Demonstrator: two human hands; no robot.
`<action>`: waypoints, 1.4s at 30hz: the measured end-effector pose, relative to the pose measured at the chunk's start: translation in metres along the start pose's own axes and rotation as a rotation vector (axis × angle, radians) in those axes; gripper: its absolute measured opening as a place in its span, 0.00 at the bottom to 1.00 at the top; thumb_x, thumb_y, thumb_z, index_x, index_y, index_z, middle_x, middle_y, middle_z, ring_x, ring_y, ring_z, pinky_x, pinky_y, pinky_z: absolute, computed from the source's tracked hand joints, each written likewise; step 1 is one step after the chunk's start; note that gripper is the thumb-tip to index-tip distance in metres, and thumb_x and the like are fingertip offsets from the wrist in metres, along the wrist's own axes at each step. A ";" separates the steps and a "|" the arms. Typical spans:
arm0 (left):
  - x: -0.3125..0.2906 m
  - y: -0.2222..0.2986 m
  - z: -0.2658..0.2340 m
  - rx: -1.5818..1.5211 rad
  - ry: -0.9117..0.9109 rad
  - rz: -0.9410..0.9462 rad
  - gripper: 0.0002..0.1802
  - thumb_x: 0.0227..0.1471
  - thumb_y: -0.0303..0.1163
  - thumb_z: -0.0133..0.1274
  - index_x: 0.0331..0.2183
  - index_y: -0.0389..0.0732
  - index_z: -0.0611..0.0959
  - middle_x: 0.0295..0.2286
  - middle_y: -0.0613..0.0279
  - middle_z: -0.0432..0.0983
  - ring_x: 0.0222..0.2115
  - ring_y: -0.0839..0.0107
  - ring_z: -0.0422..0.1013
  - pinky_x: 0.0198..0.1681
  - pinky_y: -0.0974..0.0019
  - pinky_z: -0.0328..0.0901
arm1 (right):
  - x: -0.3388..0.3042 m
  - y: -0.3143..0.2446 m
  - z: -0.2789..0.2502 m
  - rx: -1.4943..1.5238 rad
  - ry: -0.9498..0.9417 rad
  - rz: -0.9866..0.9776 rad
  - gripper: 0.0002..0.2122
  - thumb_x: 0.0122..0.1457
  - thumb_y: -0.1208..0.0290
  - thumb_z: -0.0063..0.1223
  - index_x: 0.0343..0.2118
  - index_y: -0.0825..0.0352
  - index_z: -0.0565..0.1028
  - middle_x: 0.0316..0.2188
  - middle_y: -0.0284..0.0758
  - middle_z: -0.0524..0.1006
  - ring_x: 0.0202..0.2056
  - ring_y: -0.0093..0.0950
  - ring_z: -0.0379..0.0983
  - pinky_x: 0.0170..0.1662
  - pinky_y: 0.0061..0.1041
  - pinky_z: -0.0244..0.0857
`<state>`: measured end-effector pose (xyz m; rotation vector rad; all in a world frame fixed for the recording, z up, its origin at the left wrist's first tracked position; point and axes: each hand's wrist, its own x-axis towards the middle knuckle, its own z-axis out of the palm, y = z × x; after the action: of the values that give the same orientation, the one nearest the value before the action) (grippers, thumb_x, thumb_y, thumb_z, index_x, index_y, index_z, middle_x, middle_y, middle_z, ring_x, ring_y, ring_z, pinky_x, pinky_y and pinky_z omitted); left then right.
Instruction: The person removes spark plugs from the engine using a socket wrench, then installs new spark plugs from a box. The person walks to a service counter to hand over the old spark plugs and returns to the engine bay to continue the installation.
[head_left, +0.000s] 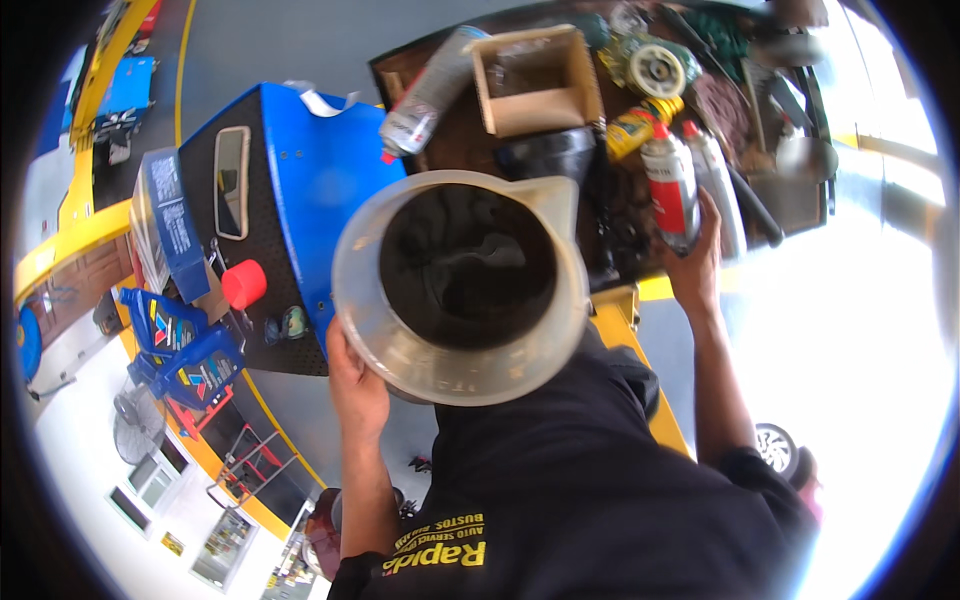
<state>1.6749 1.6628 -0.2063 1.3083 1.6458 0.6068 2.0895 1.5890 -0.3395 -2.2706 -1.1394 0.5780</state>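
Note:
A large translucent plastic measuring jug with a pouring spout fills the middle of the view. Dark liquid that looks like oil lies in it. My left hand grips the jug at its lower left side; some of its fingers are hidden behind the wall. At the right, my right hand is closed round the lower part of a red and white spray can with a red cap. A silver can, also red-capped, stands right beside it.
A cluttered dark cart carries a cardboard box, a yellow bottle and another spray can. On a blue cabinet lie a phone and a red cup. Blue oil jugs are at the left.

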 end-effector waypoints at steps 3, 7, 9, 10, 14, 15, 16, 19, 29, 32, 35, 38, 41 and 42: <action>0.002 -0.013 -0.017 0.087 -0.277 -0.098 0.24 0.53 0.25 0.59 0.53 0.38 0.77 0.54 0.54 0.72 0.56 0.57 0.67 0.60 0.57 0.60 | 0.000 0.004 0.011 -0.264 0.070 -0.079 0.44 0.47 0.78 0.69 0.67 0.59 0.56 0.58 0.47 0.67 0.58 0.48 0.66 0.61 0.47 0.61; -0.002 -0.001 -0.020 0.165 -0.434 -0.015 0.24 0.47 0.31 0.65 0.49 0.41 0.81 0.52 0.51 0.72 0.56 0.48 0.66 0.61 0.51 0.59 | 0.006 -0.034 -0.006 -0.252 0.058 -0.206 0.26 0.53 0.78 0.64 0.56 0.65 0.71 0.51 0.45 0.73 0.53 0.45 0.70 0.56 0.43 0.64; -0.001 0.000 -0.012 0.183 -0.393 0.046 0.26 0.44 0.32 0.67 0.47 0.42 0.81 0.51 0.51 0.73 0.55 0.49 0.67 0.60 0.51 0.60 | 0.019 -0.083 -0.012 -0.145 -0.006 -0.091 0.17 0.59 0.78 0.58 0.52 0.67 0.74 0.44 0.41 0.78 0.47 0.38 0.76 0.51 0.35 0.69; 0.001 -0.005 -0.012 0.190 -0.380 0.077 0.27 0.42 0.33 0.68 0.46 0.42 0.82 0.51 0.51 0.73 0.55 0.49 0.67 0.60 0.50 0.60 | 0.027 -0.099 -0.012 -0.154 -0.064 -0.108 0.16 0.59 0.79 0.58 0.51 0.67 0.76 0.44 0.39 0.79 0.46 0.33 0.77 0.49 0.33 0.69; 0.009 -0.021 -0.014 0.080 -0.481 0.154 0.30 0.35 0.33 0.70 0.45 0.41 0.82 0.51 0.52 0.73 0.59 0.46 0.64 0.61 0.48 0.62 | 0.054 -0.154 0.008 0.007 -0.186 -0.041 0.15 0.59 0.79 0.55 0.50 0.68 0.76 0.38 0.32 0.78 0.40 0.24 0.73 0.46 0.25 0.68; 0.013 -0.026 -0.014 0.072 -0.514 0.189 0.27 0.34 0.31 0.72 0.40 0.39 0.81 0.50 0.53 0.73 0.60 0.45 0.62 0.60 0.48 0.65 | 0.057 -0.168 0.013 -0.015 -0.195 -0.076 0.15 0.59 0.78 0.55 0.50 0.68 0.76 0.37 0.32 0.77 0.40 0.23 0.73 0.46 0.24 0.68; 0.014 -0.029 -0.015 0.066 -0.530 0.214 0.27 0.34 0.31 0.73 0.39 0.39 0.80 0.49 0.53 0.73 0.60 0.44 0.63 0.59 0.49 0.66 | 0.061 -0.172 0.016 -0.024 -0.225 -0.144 0.15 0.59 0.78 0.55 0.50 0.69 0.76 0.37 0.32 0.77 0.40 0.23 0.73 0.45 0.24 0.68; 0.022 -0.028 -0.020 0.065 -0.591 0.241 0.25 0.34 0.31 0.74 0.35 0.39 0.78 0.48 0.54 0.73 0.59 0.41 0.64 0.56 0.50 0.69 | 0.071 -0.194 0.027 -0.089 -0.320 -0.298 0.15 0.58 0.78 0.56 0.49 0.70 0.76 0.36 0.32 0.77 0.39 0.22 0.73 0.43 0.23 0.68; 0.015 -0.026 -0.022 0.187 -0.616 0.212 0.26 0.38 0.30 0.70 0.43 0.39 0.81 0.48 0.52 0.74 0.56 0.42 0.67 0.54 0.49 0.68 | 0.076 -0.143 0.033 -0.173 -0.253 -0.311 0.29 0.42 0.65 0.76 0.49 0.65 0.77 0.47 0.39 0.73 0.44 0.37 0.75 0.44 0.34 0.71; 0.007 -0.044 -0.029 0.299 -0.626 0.276 0.24 0.45 0.36 0.65 0.45 0.40 0.82 0.47 0.49 0.75 0.51 0.43 0.70 0.50 0.48 0.68 | 0.072 -0.156 0.011 -0.286 -0.222 -0.341 0.26 0.48 0.65 0.73 0.52 0.61 0.77 0.50 0.39 0.74 0.45 0.36 0.76 0.44 0.33 0.72; 0.023 -0.050 -0.041 0.748 -0.615 0.855 0.24 0.49 0.39 0.63 0.47 0.40 0.81 0.46 0.48 0.77 0.46 0.42 0.73 0.49 0.49 0.68 | 0.064 -0.131 -0.020 -0.197 -0.288 -0.219 0.27 0.55 0.58 0.65 0.59 0.53 0.73 0.49 0.43 0.77 0.50 0.43 0.75 0.52 0.42 0.70; 0.029 -0.048 -0.042 0.729 -0.545 0.948 0.22 0.53 0.37 0.62 0.47 0.37 0.80 0.40 0.48 0.78 0.40 0.46 0.74 0.46 0.54 0.68 | 0.068 -0.119 -0.016 -0.229 -0.304 -0.243 0.28 0.56 0.53 0.64 0.60 0.50 0.72 0.49 0.39 0.78 0.48 0.41 0.77 0.50 0.40 0.71; 0.016 -0.019 -0.034 0.627 -0.485 0.494 0.17 0.56 0.34 0.60 0.44 0.34 0.78 0.35 0.52 0.77 0.35 0.55 0.73 0.42 0.59 0.67 | 0.071 -0.118 -0.008 -0.092 -0.396 -0.277 0.27 0.57 0.53 0.61 0.60 0.52 0.71 0.48 0.39 0.79 0.48 0.41 0.77 0.50 0.40 0.72; 0.015 -0.007 -0.030 0.586 -0.480 0.368 0.16 0.56 0.33 0.60 0.43 0.34 0.78 0.34 0.53 0.76 0.34 0.58 0.72 0.41 0.60 0.67 | 0.070 -0.107 0.001 -0.041 -0.334 -0.329 0.28 0.57 0.54 0.62 0.60 0.52 0.71 0.45 0.39 0.80 0.47 0.41 0.78 0.49 0.40 0.72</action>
<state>1.6453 1.6790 -0.2034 2.0235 1.2209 -0.0180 2.0635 1.7009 -0.2831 -2.0025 -1.6590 0.8235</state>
